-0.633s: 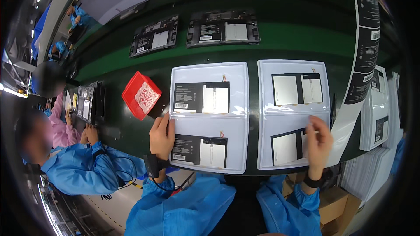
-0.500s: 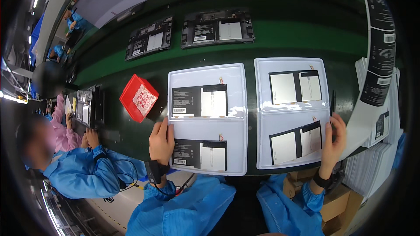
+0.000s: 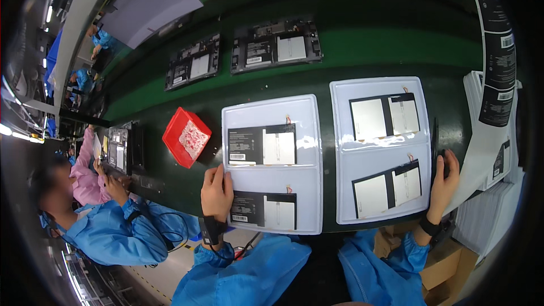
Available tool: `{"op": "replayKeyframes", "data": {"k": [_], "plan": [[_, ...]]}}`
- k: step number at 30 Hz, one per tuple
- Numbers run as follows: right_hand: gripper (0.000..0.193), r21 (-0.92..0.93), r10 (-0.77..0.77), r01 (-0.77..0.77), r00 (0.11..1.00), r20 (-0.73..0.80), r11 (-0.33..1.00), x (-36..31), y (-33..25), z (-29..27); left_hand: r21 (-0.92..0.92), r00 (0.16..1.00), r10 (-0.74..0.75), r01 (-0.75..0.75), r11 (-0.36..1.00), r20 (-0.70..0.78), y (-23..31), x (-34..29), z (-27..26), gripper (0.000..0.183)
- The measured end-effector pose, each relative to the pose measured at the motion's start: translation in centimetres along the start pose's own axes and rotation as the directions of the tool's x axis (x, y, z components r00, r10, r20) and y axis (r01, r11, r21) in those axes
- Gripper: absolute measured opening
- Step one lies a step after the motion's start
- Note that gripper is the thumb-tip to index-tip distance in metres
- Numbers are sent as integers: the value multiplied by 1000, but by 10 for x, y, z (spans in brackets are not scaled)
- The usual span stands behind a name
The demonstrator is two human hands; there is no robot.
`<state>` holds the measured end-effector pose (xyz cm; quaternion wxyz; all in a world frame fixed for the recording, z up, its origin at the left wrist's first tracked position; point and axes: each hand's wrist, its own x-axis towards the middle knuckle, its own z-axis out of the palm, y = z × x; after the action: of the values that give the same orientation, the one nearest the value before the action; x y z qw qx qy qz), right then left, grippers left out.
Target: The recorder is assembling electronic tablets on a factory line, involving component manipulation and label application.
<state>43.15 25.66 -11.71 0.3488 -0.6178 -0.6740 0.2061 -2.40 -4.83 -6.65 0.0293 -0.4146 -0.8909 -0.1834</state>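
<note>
while you sit at the green table [image 3: 362, 42], the head view shows your two bare hands at the outer sides of two white trays. your left hand [image 3: 216, 194] is at the left edge of the left tray [image 3: 272, 180], with its fingers bent a little and close together; i cannot tell if it grips the rim or just rests there. your right hand [image 3: 446, 184] is just past the right edge of the right tray [image 3: 347, 161], half open, with curled fingers, and i see nothing in it. it is near the long white strip [image 3: 496, 62] with black stickers on it, but i cannot tell if they touch. four flat batteries lie in the trays, two in each, one above the other. the upper left battery [image 3: 246, 144] and the lower left battery [image 3: 247, 207] each have a dark sticker on one half, so those two look done. the upper right battery [image 3: 369, 119] and the lower right battery [image 3: 370, 197] show plain silver on both halves, so those two look left to do. the lower right one lies tilted in its part of the tray. a red bin [image 3: 174, 140] with small bits in it sits left of the trays.
</note>
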Motion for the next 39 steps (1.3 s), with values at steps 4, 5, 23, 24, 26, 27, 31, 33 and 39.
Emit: {"op": "replayKeyframes", "data": {"k": [4,5,23,24,26,27,31,33,39], "plan": [[27,-30,34,-32,999,40,999,9,-8,-6,-81,992,124,-124,989,4,18,58,-45,18],[24,-17,22,-21,999,48,1000,12,-10,-4,-63,984,166,-170,983,-65,20,79,-64,17],[31,-117,167,-195,963,-211,974,-23,-38,-43,557,921,-386,297,776,46,-338,461,134,56],[31,-91,157,-178,966,-206,980,-12,-41,-32,558,919,-393,319,766,15,-352,445,113,56],[31,-116,45,-71,977,-210,991,2,-44,-17,189,805,-538,586,788,-252,-378,424,102,79],[30,-119,30,-55,978,-204,991,4,-44,-16,185,806,-537,583,791,-248,-342,431,84,79],[26,-108,64,-83,984,-168,991,7,-50,-13,-240,712,-700,689,684,50,-278,433,48,82],[22,-118,93,-115,979,-181,986,7,-50,-10,-399,703,-679,697,596,212,-292,432,26,76],[18,-117,92,-125,961,-260,985,7,-48,-1,-737,832,-435,526,424,343,-233,433,11,58]]}}
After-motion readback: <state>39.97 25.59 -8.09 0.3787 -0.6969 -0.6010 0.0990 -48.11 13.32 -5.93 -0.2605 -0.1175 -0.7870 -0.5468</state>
